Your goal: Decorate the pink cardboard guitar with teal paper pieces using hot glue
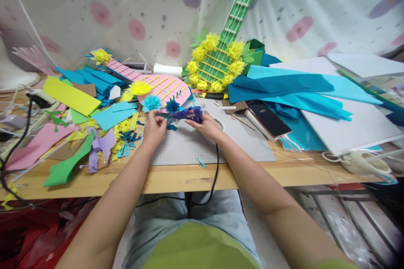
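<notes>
My right hand (206,127) grips a blue hot glue gun (188,114) by its handle, with a white glue stick (221,108) poking out of the back. Its nozzle points left, toward my left hand (154,127). The fingers of that hand are pinched together close to the nozzle; whatever is between them is too small to make out. Just beyond them are a light blue paper flower (152,103) and a dark blue one (172,106), by a pink paper guitar (167,86) with a yellow flower (139,88).
A green guitar (217,65) ringed with yellow flowers leans at the back. Crepe paper scraps (107,115) crowd the left side. A phone (268,117), blue paper sheets (284,86) and a cup (364,163) lie right. The gun's black cord (216,176) drops over the table edge.
</notes>
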The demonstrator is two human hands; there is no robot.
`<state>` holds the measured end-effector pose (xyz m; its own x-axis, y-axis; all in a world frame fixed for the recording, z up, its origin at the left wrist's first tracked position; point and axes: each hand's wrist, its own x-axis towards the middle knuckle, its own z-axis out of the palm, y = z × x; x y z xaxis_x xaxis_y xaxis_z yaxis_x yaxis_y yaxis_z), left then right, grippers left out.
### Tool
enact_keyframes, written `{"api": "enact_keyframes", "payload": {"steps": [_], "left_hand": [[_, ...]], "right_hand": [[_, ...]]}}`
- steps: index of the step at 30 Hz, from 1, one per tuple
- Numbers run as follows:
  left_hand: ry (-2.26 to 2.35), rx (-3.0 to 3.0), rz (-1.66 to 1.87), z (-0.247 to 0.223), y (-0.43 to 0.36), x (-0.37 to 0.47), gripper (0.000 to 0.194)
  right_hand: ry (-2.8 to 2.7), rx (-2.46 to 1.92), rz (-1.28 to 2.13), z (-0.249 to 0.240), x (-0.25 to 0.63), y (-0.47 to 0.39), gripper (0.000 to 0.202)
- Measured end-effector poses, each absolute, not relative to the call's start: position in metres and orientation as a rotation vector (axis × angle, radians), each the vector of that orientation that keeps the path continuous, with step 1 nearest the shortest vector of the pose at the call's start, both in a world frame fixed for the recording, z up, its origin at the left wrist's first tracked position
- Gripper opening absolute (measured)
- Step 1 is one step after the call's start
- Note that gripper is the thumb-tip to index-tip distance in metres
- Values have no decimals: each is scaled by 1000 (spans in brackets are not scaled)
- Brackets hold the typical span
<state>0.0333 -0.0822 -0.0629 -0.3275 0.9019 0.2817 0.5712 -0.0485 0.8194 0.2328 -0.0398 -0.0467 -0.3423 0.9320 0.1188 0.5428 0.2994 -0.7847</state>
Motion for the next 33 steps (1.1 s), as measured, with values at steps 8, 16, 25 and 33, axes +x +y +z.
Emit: {"api": "enact_keyframes", "payload": {"steps": [8, 16, 25, 33], "left_hand": [[1875, 1613, 1310, -63, -83, 34, 32], [1782, 1606, 1356, -68, -82, 31, 33], [1526, 1163, 1497, -68, -75, 29, 31], [1560, 869, 1615, -58, -75, 29, 21]], "right_hand": [[-1982, -1287, 860, -46, 232, -40, 44], [-1835, -1314, 890, -49, 239, -28, 45], [-1448, -1560, 668, -60, 299, 15, 52], [-1716, -1751, 439, -70, 296, 24, 48]]}}
